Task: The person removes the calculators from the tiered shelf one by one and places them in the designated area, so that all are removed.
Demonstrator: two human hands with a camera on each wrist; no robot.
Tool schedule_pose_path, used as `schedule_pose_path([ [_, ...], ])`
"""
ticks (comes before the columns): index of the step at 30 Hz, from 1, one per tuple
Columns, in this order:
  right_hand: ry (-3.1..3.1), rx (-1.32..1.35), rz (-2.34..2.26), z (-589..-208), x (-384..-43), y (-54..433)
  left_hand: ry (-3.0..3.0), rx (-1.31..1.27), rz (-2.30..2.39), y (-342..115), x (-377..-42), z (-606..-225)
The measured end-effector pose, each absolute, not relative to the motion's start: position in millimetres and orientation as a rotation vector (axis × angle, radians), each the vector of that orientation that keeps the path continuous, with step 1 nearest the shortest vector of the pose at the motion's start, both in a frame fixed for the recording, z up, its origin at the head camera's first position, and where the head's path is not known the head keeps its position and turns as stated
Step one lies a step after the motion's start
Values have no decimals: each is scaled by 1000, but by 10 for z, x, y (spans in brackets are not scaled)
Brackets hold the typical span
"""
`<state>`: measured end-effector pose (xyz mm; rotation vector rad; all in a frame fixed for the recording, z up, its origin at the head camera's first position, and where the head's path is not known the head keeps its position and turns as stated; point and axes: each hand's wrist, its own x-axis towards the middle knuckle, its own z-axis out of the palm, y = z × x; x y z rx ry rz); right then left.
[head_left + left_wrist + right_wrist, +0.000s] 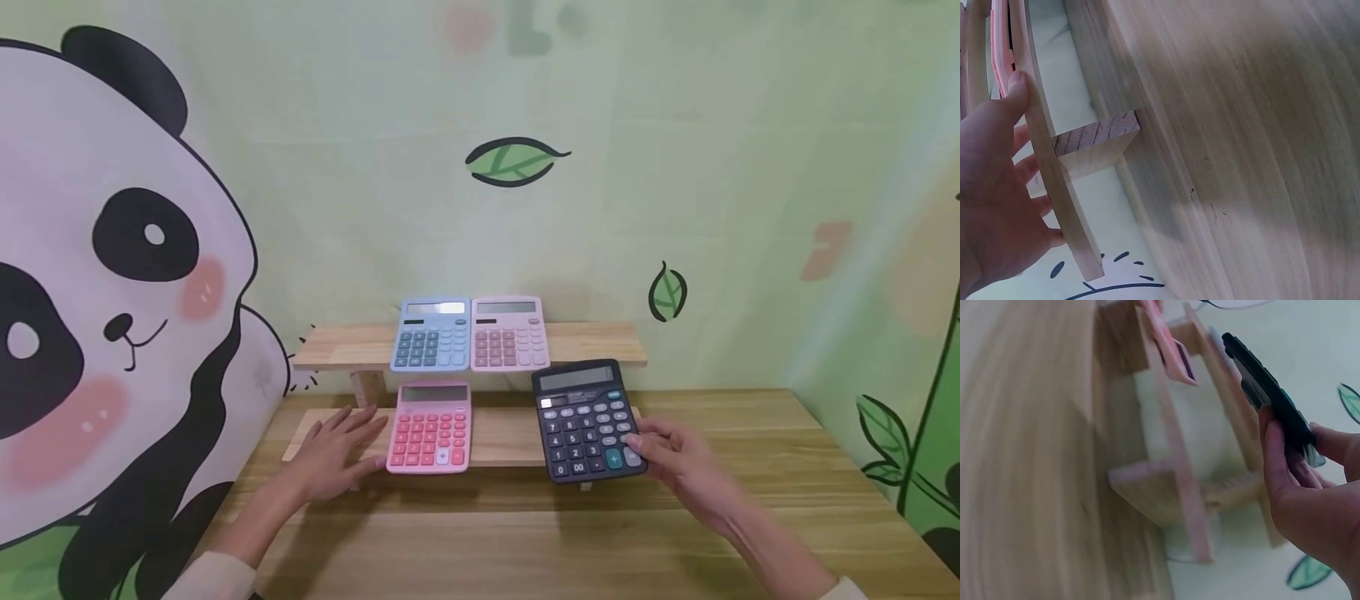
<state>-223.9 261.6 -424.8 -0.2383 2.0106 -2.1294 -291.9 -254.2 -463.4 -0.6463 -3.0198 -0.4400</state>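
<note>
Behind the wooden worktop [525, 542] hangs a pale green wall covering printed with a large panda [112, 292] and scattered leaves. Seen from the head camera, a two-step wooden shelf [600, 342] stands on the worktop against that wall. On its upper step a blue calculator [432, 334] and a light pink calculator [510, 333] lie side by side, touching. On the lower step lies a bright pink calculator [430, 428], and just left of it the left hand [341, 450] rests flat on the board, fingers spread and straight, gripping nothing. At the right end of the lower step the black calculator [588, 421] sits tilted, its lower edge over the front of the board; the right hand [678, 467] holds its lower right corner, thumb on the keys.

From the left wrist, the left hand [991, 200] lies along the lower shelf board [1054, 187], the thumb pressed to its edge and the fingers straight on its face; a pink edge shows at the top left.

From the right wrist, the picture is blurred. The right hand [1310, 500] has its grip clamped on the black calculator [1260, 387], thumb on one face and fingers behind, and the calculator lies close against the shelf [1172, 462].
</note>
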Motion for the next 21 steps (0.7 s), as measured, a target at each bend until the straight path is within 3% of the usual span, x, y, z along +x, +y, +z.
schedule_pose_path([
  [10,2011,-402,-2233,-4012,-2251,3201,-3013,-628,-434,-2563,-2917,-4659],
  [21,2063,-313,-2270,-3958,-2325,3756,-3036,-634,-451,-2558,-2924,-4634],
])
